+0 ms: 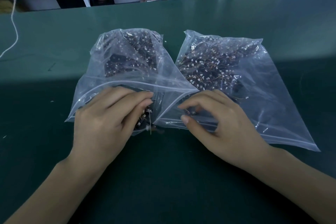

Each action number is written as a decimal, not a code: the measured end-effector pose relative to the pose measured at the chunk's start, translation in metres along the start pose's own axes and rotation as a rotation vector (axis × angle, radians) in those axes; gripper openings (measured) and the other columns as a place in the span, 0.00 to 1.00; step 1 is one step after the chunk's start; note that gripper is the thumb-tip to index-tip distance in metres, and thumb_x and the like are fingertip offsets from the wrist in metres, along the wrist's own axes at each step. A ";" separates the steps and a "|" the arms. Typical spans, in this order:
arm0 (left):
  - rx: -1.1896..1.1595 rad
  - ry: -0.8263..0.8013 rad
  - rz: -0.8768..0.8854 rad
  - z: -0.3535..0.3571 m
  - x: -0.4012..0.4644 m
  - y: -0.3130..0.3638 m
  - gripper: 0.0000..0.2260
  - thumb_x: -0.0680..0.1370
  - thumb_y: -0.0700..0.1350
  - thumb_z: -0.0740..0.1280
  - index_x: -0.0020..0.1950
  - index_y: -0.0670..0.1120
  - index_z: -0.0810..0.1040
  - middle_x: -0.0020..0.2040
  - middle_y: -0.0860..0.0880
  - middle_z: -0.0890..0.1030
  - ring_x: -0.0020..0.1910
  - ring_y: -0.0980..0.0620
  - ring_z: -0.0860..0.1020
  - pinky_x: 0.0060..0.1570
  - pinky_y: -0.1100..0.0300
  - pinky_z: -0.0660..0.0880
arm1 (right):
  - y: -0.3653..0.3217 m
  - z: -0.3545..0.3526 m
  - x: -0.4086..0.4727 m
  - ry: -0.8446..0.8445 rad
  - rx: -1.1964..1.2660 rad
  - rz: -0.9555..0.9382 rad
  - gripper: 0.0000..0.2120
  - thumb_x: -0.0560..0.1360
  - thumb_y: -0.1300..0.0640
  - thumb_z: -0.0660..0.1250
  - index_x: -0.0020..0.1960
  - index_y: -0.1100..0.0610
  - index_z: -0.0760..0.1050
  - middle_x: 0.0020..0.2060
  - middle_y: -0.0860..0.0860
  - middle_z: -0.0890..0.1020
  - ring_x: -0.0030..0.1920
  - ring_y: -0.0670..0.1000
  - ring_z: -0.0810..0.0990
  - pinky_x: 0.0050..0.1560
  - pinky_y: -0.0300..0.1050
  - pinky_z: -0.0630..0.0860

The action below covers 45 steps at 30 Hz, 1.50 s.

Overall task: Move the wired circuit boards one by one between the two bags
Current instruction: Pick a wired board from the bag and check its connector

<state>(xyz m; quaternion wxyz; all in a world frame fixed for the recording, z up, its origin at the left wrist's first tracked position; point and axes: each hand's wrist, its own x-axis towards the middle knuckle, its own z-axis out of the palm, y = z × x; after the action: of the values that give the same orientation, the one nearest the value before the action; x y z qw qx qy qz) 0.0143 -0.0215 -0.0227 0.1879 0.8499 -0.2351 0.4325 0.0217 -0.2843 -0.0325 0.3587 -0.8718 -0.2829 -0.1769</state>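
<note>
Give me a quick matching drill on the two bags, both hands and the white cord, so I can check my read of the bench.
Things:
1. left bag
2. right bag
3. left hand
4. white cord

Places or states:
A. hangs down at the far left onto the green bench
B. mouth faces the person, right hand at it
C. fingers curled round a bunch of wired boards
D. boards inside lie in neat dark stacks

Pairs: 1-D, 2-B, 3-C, 4-A

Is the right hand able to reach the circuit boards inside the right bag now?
Probably yes. The right hand is at the right bag's near opening, fingers curled at its edge, and circuit boards lie just beyond. Nothing seems to block them.
</note>
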 end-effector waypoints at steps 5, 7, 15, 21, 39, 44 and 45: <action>-0.155 0.035 -0.005 0.003 0.002 0.017 0.05 0.82 0.39 0.75 0.56 0.41 0.88 0.50 0.51 0.86 0.49 0.57 0.82 0.55 0.66 0.77 | -0.003 0.001 -0.001 0.000 0.074 -0.003 0.14 0.83 0.49 0.68 0.65 0.52 0.81 0.55 0.41 0.82 0.56 0.45 0.80 0.59 0.44 0.76; -0.182 0.025 -0.025 0.005 0.002 0.018 0.05 0.81 0.40 0.76 0.56 0.42 0.88 0.49 0.52 0.87 0.47 0.57 0.84 0.53 0.65 0.79 | -0.002 0.001 -0.001 -0.010 0.087 0.006 0.14 0.83 0.49 0.68 0.66 0.52 0.81 0.55 0.41 0.82 0.56 0.45 0.79 0.59 0.43 0.76; -0.639 -0.093 -0.383 0.010 -0.005 0.024 0.06 0.82 0.49 0.74 0.57 0.50 0.87 0.48 0.57 0.89 0.43 0.50 0.88 0.41 0.46 0.86 | -0.001 0.002 0.002 0.102 0.248 0.091 0.10 0.79 0.46 0.72 0.58 0.49 0.81 0.49 0.42 0.84 0.50 0.49 0.83 0.52 0.37 0.76; -0.710 -0.189 -0.411 0.015 -0.007 0.029 0.04 0.82 0.49 0.72 0.56 0.53 0.86 0.47 0.56 0.88 0.45 0.50 0.88 0.42 0.53 0.86 | -0.001 0.002 0.003 0.093 0.244 0.015 0.04 0.80 0.56 0.73 0.49 0.55 0.85 0.41 0.43 0.84 0.44 0.47 0.82 0.46 0.34 0.73; -0.445 -0.227 -0.202 0.012 0.000 0.032 0.02 0.81 0.41 0.73 0.49 0.44 0.86 0.41 0.56 0.83 0.41 0.57 0.83 0.40 0.65 0.77 | -0.004 0.001 0.002 0.031 0.229 0.007 0.02 0.79 0.60 0.75 0.49 0.53 0.85 0.42 0.40 0.83 0.46 0.51 0.82 0.46 0.39 0.74; -0.463 -0.231 -0.189 0.012 0.000 0.033 0.02 0.80 0.39 0.73 0.48 0.43 0.85 0.41 0.56 0.83 0.42 0.58 0.82 0.40 0.68 0.76 | -0.005 0.001 0.001 0.034 0.223 0.001 0.02 0.79 0.57 0.74 0.48 0.52 0.85 0.42 0.39 0.83 0.46 0.50 0.82 0.46 0.40 0.74; -0.467 -0.234 -0.189 0.012 0.000 0.033 0.02 0.80 0.39 0.73 0.48 0.43 0.85 0.41 0.56 0.83 0.42 0.57 0.82 0.40 0.67 0.76 | -0.005 0.001 0.001 0.030 0.223 0.004 0.02 0.79 0.58 0.74 0.48 0.52 0.85 0.42 0.40 0.83 0.46 0.50 0.82 0.46 0.40 0.74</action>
<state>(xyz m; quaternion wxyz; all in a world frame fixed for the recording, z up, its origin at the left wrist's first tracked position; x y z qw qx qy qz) 0.0038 -0.0548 -0.0260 0.3897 0.8460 -0.2681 0.2462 0.0200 -0.2803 -0.0301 0.4581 -0.8242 -0.2937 -0.1568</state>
